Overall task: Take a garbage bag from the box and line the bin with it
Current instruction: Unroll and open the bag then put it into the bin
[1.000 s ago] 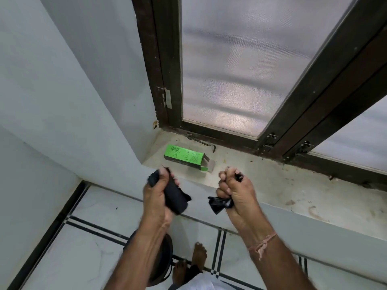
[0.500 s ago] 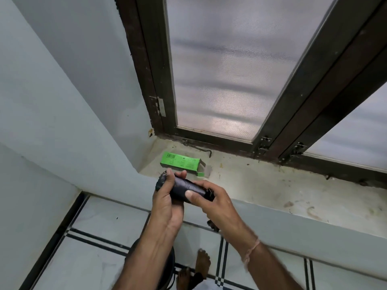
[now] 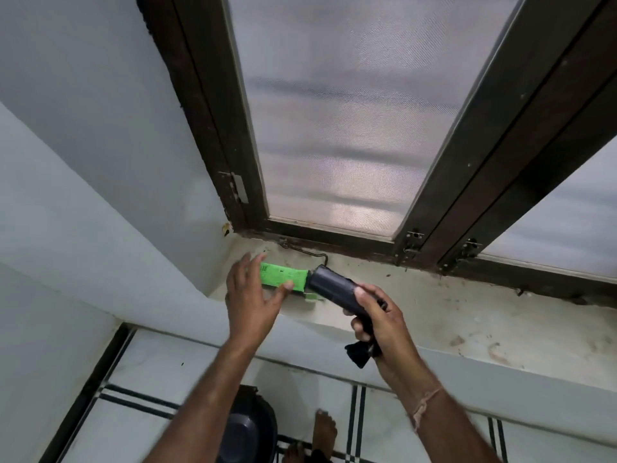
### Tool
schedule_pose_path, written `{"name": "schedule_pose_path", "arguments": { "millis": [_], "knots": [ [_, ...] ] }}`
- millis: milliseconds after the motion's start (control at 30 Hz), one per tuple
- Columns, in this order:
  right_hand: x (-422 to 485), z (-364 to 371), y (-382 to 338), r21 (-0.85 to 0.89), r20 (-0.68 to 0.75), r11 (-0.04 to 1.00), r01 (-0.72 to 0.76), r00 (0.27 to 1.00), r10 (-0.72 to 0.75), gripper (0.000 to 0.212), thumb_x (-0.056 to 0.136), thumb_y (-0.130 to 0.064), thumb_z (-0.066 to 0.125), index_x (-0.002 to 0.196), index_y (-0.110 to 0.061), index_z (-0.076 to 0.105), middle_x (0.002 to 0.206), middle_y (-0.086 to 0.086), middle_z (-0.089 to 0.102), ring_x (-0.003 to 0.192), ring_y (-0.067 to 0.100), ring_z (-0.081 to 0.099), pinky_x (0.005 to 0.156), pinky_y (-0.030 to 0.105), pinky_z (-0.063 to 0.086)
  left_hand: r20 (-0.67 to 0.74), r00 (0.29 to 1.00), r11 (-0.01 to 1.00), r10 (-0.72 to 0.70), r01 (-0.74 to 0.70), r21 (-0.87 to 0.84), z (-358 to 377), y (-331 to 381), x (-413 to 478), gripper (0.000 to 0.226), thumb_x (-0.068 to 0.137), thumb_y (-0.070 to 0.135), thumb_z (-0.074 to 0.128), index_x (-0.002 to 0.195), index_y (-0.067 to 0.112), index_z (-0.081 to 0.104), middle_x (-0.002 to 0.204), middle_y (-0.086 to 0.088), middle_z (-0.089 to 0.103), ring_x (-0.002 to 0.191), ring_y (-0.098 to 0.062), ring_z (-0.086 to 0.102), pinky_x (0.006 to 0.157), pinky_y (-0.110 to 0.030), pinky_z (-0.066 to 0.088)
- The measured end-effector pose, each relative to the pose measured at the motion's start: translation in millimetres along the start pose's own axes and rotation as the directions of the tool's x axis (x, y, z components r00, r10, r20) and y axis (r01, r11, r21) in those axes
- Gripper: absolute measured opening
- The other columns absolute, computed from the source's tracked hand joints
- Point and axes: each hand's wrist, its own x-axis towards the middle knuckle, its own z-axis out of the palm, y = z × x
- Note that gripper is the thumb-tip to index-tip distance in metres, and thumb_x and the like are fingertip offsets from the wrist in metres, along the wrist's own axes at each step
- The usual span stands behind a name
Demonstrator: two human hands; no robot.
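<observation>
A green garbage-bag box (image 3: 283, 277) lies on the stained window sill (image 3: 467, 312). My right hand (image 3: 384, 322) grips a black roll of garbage bags (image 3: 330, 285), whose far end meets the box's open right end. A crumpled loose black bag (image 3: 360, 354) hangs from the bottom of the same fist. My left hand (image 3: 250, 302) is at the box's left end with fingers spread, the thumb resting on the box's front face. The black bin (image 3: 247, 426) stands on the floor below, partly hidden by my left forearm.
A dark wooden window frame (image 3: 444, 182) with mesh panes rises behind the sill. A metal hook latch (image 3: 310, 255) lies just behind the box. White walls close in on the left. My bare feet (image 3: 324, 429) stand on white tiles beside the bin.
The roll passed from both hands to my right hand alone and moved forward to the box's open end. My left hand let go and reached to the box.
</observation>
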Motion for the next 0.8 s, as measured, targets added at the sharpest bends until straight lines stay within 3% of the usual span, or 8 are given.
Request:
{"name": "schedule_pose_path", "arguments": {
  "millis": [100, 167, 267, 367, 467, 567, 667, 800],
  "knots": [
    [12.0, -5.5, -2.4, -0.053, -0.058, 0.998, 0.014, 0.998, -0.017, 0.020, 0.103, -0.023, 0.065, 0.121, -0.018, 0.071, 0.090, 0.013, 0.066, 0.058, 0.013, 0.051, 0.047, 0.020, 0.043, 0.204, 0.976, 0.958, 0.077, -0.129, 0.256, 10.0, -14.2, 22.5, 0.087, 0.082, 0.062, 0.073, 0.157, 0.036, 0.037, 0.172, -0.003, 0.012, 0.159, -0.033, 0.004, 0.120, -0.061, 0.024],
    [19.4, -3.6, -2.3, -0.091, -0.066, 0.995, 0.030, 0.997, -0.036, 0.020, 0.102, -0.021, 0.065, 0.121, -0.017, 0.071, 0.092, 0.011, 0.064, 0.057, 0.012, 0.051, 0.047, 0.020, 0.041, 0.265, 0.963, 0.939, 0.051, -0.137, 0.315, 14.9, -18.3, 32.0, 0.081, 0.081, 0.057, 0.078, 0.153, 0.038, 0.043, 0.171, -0.006, 0.016, 0.159, -0.034, 0.003, 0.120, -0.061, 0.024],
    [28.0, -1.1, -1.2, -0.141, -0.059, 0.989, 0.052, 0.996, -0.060, 0.019, 0.102, -0.017, 0.065, 0.120, -0.017, 0.073, 0.091, 0.008, 0.064, 0.053, 0.008, 0.049, 0.047, 0.018, 0.043, 0.230, 0.973, 0.967, 0.029, -0.086, 0.242, 16.0, -18.9, 39.2, 0.066, 0.080, 0.044, 0.084, 0.140, 0.032, 0.058, 0.150, -0.009, 0.042, 0.148, -0.033, 0.026, 0.103, -0.052, 0.046],
    [29.6, -4.1, -1.7, -0.236, -0.014, 0.968, 0.085, 0.996, -0.090, 0.020, 0.102, -0.018, 0.066, 0.120, -0.024, 0.074, 0.093, 0.005, 0.065, 0.060, 0.009, 0.051, 0.053, 0.020, 0.047, 0.184, 0.982, 0.987, 0.042, -0.069, 0.145, 12.8, -17.7, 41.4, 0.060, 0.080, 0.041, 0.085, 0.135, 0.029, 0.063, 0.134, -0.008, 0.051, 0.134, -0.031, 0.037, 0.088, -0.040, 0.049],
    [29.1, -9.1, -7.3, -0.380, 0.063, 0.914, 0.142, 0.990, -0.127, 0.022, 0.102, -0.020, 0.066, 0.119, -0.032, 0.075, 0.094, 0.000, 0.067, 0.070, 0.011, 0.054, 0.059, 0.022, 0.049, 0.185, 0.981, 0.993, 0.062, -0.078, 0.084, 5.9, -16.1, 44.2, 0.062, 0.079, 0.039, 0.087, 0.135, 0.026, 0.065, 0.129, -0.010, 0.052, 0.129, -0.031, 0.039, 0.086, -0.034, 0.039],
    [33.0, -9.5, -16.4, -0.492, 0.134, 0.843, 0.217, 0.976, -0.172, 0.025, 0.101, -0.017, 0.067, 0.119, -0.033, 0.074, 0.101, -0.012, 0.072, 0.079, -0.003, 0.064, 0.066, 0.015, 0.052, 0.205, 0.974, 0.995, 0.098, -0.103, 0.014, -2.8, -15.2, 45.6, 0.062, 0.075, 0.034, 0.090, 0.131, 0.027, 0.067, 0.123, -0.003, 0.047, 0.125, -0.026, 0.037, 0.089, -0.030, 0.034],
    [37.7, -6.3, -28.0, -0.536, 0.179, 0.804, 0.258, 0.965, -0.190, 0.027, 0.100, -0.012, 0.068, 0.120, -0.029, 0.075, 0.106, -0.013, 0.074, 0.082, -0.013, 0.064, 0.067, 0.009, 0.051, 0.228, 0.960, 0.984, 0.165, -0.176, 0.030, -9.5, -15.4, 45.7, 0.062, 0.071, 0.034, 0.092, 0.128, 0.030, 0.068, 0.122, 0.002, 0.045, 0.123, -0.020, 0.036, 0.090, -0.029, 0.035],
    [40.6, -0.5, -33.0, -0.487, 0.158, 0.842, 0.234, 0.971, -0.178, 0.026, 0.100, -0.014, 0.067, 0.119, -0.031, 0.075, 0.103, -0.007, 0.075, 0.073, 0.004, 0.059, 0.062, 0.019, 0.050, 0.233, 0.951, 0.978, 0.205, -0.210, -0.005, -9.6, -13.5, 39.3, 0.063, 0.071, 0.035, 0.092, 0.129, 0.029, 0.068, 0.122, 0.003, 0.045, 0.120, -0.016, 0.035, 0.092, -0.026, 0.035]
  ]
}}
